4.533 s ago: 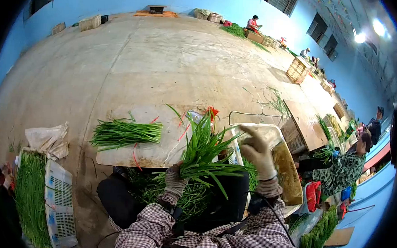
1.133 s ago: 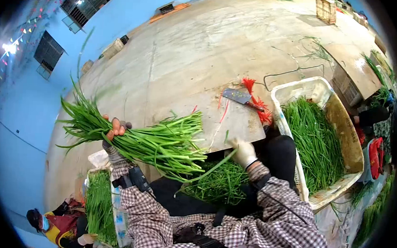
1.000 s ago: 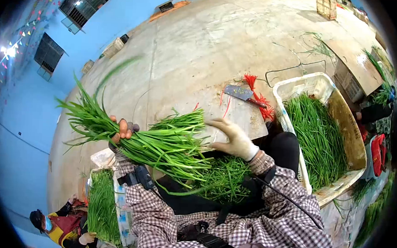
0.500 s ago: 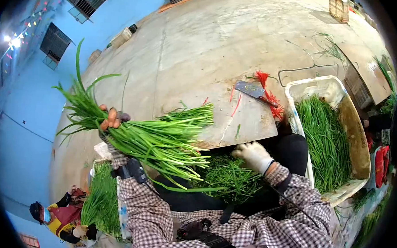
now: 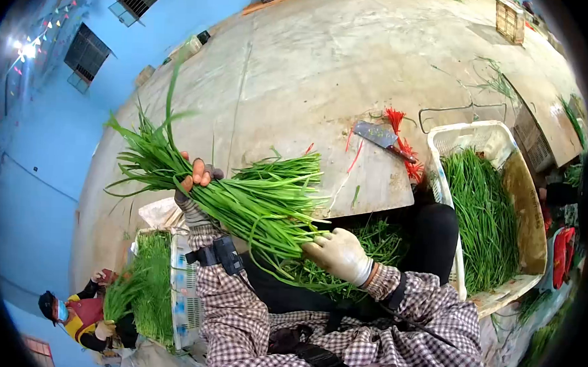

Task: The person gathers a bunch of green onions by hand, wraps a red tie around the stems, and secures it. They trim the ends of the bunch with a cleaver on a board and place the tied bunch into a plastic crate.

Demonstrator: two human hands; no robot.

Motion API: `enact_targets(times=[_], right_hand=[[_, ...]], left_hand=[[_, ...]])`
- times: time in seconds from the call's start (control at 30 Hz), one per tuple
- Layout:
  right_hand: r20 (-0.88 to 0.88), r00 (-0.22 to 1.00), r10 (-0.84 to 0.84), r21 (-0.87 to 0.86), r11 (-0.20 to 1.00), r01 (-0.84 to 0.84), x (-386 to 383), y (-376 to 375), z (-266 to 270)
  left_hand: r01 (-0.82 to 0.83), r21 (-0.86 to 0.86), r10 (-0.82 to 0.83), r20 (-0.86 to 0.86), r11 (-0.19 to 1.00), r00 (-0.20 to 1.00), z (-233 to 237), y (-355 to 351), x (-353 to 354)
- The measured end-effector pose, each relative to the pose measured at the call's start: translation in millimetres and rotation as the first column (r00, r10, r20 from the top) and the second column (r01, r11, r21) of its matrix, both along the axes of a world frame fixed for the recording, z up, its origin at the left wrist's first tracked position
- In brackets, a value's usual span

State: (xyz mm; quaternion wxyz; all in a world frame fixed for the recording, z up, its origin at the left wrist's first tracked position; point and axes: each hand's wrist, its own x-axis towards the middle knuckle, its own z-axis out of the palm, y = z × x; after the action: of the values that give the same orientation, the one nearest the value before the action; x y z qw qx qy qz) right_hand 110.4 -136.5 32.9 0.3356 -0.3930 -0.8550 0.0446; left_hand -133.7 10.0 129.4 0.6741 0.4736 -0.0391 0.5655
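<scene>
My left hand [image 5: 200,174], in a fingerless grey glove, is wrapped round a big bunch of long green garlic chives [image 5: 254,205]. Their leafy tips fan out to the upper left and the pale stem ends point right. At those stem ends my right hand [image 5: 340,256], in a whitish glove, has its fingers closed on some stalks; the fingertips are partly hidden. Behind the held bunch, another bunch of chives [image 5: 291,167] lies on the board [image 5: 379,187]. Loose green trimmings [image 5: 380,243] sit below my hands, over my lap.
A cleaver [image 5: 378,135] lies on the board beside red ties [image 5: 408,152]. To the right stands a white crate [image 5: 533,227] full of chives. At the lower left, a co-worker [image 5: 81,315] handles chives next to another crate [image 5: 183,290].
My right hand has moved left and up from the loose trimmings to the stem ends. My left hand and the bunch have shifted slightly right. The co-worker has lifted some chives.
</scene>
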Motion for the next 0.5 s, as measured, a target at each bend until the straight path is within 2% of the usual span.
enact_targets(times=[0.03,0.07,0.1,0.2,0.33,0.5], right_hand=[[0.025,1.000,0.009,-0.078,0.997,-0.007,1,-3,2],[-0.022,1.000,0.005,-0.078,0.997,-0.007,7,-4,6],[-0.164,0.986,-0.019,-0.038,0.999,0.013,10,-3,20],[-0.294,0.952,-0.089,-0.039,0.996,0.081,11,10,41],[-0.224,0.967,-0.124,-0.016,0.992,0.124,-16,27,38],[-0.143,0.963,-0.228,-0.049,0.973,0.223,-28,36,28]], left_hand=[[-0.022,0.005,0.022,-0.017,1.000,1.000,-1,-1,-3],[-0.006,-0.013,0.005,-0.026,1.000,1.000,-4,-1,-6],[-0.008,-0.018,0.007,-0.026,1.000,1.000,-6,1,-8],[0.150,-0.007,-0.150,-0.040,0.989,0.988,-10,8,-10],[0.132,-0.047,-0.131,0.027,0.990,0.991,-9,-1,10],[0.144,-0.008,-0.144,0.021,0.990,0.989,-12,-3,21]])
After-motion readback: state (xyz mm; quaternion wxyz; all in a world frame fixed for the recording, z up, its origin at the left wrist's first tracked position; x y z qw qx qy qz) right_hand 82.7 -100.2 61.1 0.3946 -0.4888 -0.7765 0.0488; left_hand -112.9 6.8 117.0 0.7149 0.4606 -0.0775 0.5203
